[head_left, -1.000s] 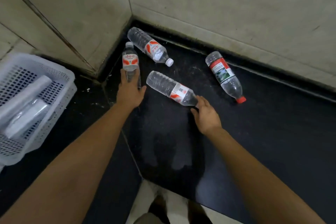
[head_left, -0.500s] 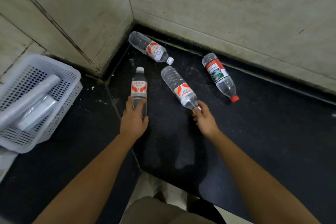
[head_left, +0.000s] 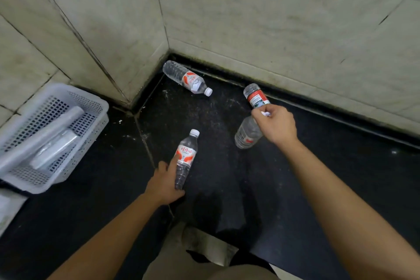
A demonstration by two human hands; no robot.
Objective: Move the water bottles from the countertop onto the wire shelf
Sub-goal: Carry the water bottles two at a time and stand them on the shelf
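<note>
My left hand point(head_left: 164, 185) grips the lower body of a clear water bottle point(head_left: 186, 154) with a red and white label and a white cap. My right hand point(head_left: 277, 124) is closed around the neck of a second clear bottle point(head_left: 246, 134), which hangs base-down above the black countertop point(head_left: 227, 177). A third bottle point(head_left: 187, 77) with a white cap lies on its side in the corner. A fourth bottle point(head_left: 255, 95) with a red label lies by the back wall, partly hidden behind my right hand. No wire shelf is in view.
A white perforated plastic basket point(head_left: 91, 107) with rolled plastic items stands on the counter at the left. Tiled walls point(head_left: 272, 18) meet in a corner behind the bottles. The counter's front edge runs below my forearms, with the floor visible beyond it.
Both hands have pulled their bottles back from the corner. The right hand has lifted its bottle by the neck off the counter and swung it base-down. The view has tilted upward.
</note>
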